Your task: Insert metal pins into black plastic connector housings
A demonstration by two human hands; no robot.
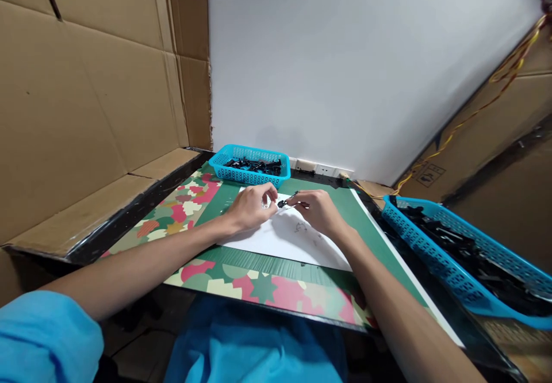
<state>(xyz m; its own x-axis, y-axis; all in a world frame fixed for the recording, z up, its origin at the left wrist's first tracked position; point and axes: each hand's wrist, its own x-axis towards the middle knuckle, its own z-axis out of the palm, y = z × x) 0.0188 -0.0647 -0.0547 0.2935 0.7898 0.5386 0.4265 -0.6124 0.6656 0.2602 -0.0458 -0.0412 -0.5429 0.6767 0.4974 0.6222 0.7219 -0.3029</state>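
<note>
Over a white sheet of paper (276, 242), my two hands meet almost fingertip to fingertip. My right hand (318, 211) is closed, pinching a small black part (282, 203) whose exact kind is too small to tell. Just left of that part, my left hand (253, 209) has its thumb and fingers curled together in a pinch. Whatever sits between the left fingertips, if anything, is too small to make out. On the paper below the right hand lie a few tiny dark bits or marks (301, 228).
A blue basket (248, 176) of black parts stands at the back of the table. Another blue basket (431, 256), also holding black parts, is at the right. Cardboard (86, 95) walls the left side. Sockets (325, 170) and yellow wires (448, 141) run along the back right.
</note>
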